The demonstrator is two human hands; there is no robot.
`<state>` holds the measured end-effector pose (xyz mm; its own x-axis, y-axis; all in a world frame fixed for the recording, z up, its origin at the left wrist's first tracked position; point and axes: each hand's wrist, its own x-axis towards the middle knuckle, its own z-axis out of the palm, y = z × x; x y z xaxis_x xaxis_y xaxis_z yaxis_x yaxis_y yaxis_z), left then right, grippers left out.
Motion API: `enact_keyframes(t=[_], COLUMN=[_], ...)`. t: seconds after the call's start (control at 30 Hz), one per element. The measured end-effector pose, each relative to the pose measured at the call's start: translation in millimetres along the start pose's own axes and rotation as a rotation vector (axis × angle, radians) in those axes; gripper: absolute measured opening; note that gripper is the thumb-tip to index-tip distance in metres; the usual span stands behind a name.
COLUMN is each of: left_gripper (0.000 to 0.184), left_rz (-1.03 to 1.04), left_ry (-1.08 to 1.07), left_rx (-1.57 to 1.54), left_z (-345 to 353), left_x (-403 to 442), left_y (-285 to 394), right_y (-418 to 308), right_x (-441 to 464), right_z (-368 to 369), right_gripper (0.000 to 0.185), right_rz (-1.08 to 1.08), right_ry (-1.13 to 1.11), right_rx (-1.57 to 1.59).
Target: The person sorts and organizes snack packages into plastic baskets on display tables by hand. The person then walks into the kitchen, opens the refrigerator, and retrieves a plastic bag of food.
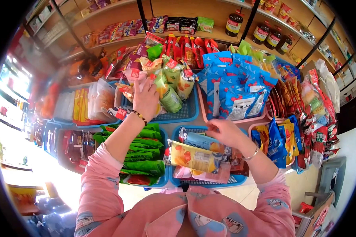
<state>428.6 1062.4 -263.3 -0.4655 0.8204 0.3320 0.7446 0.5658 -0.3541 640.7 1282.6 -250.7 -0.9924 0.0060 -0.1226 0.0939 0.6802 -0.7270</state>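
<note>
My left hand [145, 94] reaches over a blue basket [190, 114], its fingers on a pink-topped snack packet [133, 75] among green and cream packets [171, 98]. Whether it grips the packet is hard to tell. My right hand [227, 133] is above the right side of a nearer blue basket [235, 181], fingers bent together, beside a light blue packet [201, 141]. What its fingertips hold, if anything, is hidden. A yellow packet with fruit pictures [194, 157] lies across this basket, over pink packets [213, 173].
Green packets [146, 168] fill the basket at the near left. Blue packets [237, 87] are heaped in a pink basket [253, 119] at the right. Red packets [190, 51] stand behind. Shelves at the back hold dark bottles [234, 23] and more snacks.
</note>
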Motion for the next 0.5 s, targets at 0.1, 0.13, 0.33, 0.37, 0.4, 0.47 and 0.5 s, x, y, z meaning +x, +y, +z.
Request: enact_keyframes(t=[0.1, 0.13, 0.33, 0.37, 0.4, 0.47, 0.5], left_gripper=[0.025, 0.025, 0.027, 0.027, 0.027, 0.027, 0.028], left_rz=[0.027, 0.056, 0.340, 0.341, 0.281, 0.220, 0.264], left_ry=[-0.009, 0.022, -0.219, -0.218, -0.146, -0.077, -0.075], left_rx=[0.072, 0.114, 0.096, 0.098, 0.133, 0.165, 0.129], left_z=[-4, 0, 10, 14, 19, 24, 24], left_x=[0, 1, 1, 1, 1, 4, 5], left_y=[7, 13, 40, 43, 46, 52, 56], right_y=[13, 11, 12, 7, 0, -3, 2], right_x=[-21, -28, -35, -33, -30, -30, -33], right_z=[1, 2, 34, 33, 29, 19, 11], right_gripper=[0.042, 0.048, 0.065, 0.065, 0.069, 0.073, 0.075], right_rz=[0.098, 0.116, 0.078, 0.078, 0.176, 0.276, 0.248], right_ry=[-0.067, -0.146, -0.367, -0.365, -0.407, -0.453, -0.329], right_rx=[-0.097, -0.235, -0.602, -0.601, -0.600, -0.598, -0.494])
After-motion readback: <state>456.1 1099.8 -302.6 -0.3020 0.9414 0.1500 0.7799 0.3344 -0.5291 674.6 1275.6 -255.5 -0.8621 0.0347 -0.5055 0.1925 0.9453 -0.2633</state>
